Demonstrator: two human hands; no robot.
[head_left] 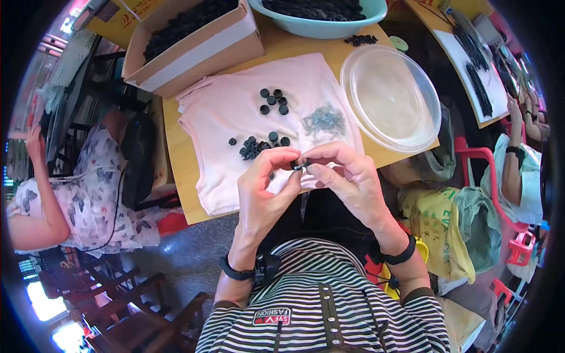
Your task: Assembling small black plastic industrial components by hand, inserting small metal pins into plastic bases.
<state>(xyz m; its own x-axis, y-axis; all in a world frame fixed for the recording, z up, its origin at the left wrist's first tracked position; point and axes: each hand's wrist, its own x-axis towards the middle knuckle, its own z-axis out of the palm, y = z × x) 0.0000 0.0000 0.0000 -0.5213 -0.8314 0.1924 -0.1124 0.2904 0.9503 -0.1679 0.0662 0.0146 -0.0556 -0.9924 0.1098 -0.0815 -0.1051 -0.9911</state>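
Note:
Above the near edge of a pale pink cloth (218, 129), my two hands meet fingertip to fingertip. My left hand (263, 179) pinches a small black part (302, 166) with a shiny bit on it. From the other side, the thumb and forefinger of my right hand (348, 177) are closed on the same part. Fingers cover most of it. On the cloth just beyond my left hand lies a heap of small black plastic pieces (252, 149). Several round black caps (271, 100) sit farther off, and a pile of small shiny, clear-looking pieces (324, 121) is spread beyond my right hand.
An open cardboard box (203, 53) of black parts stands at the far left of the wooden table (282, 42). A teal basin (323, 25) is behind, and a round clear lid (391, 99) lies at right. People sit on both sides; bags (438, 229) stand at lower right.

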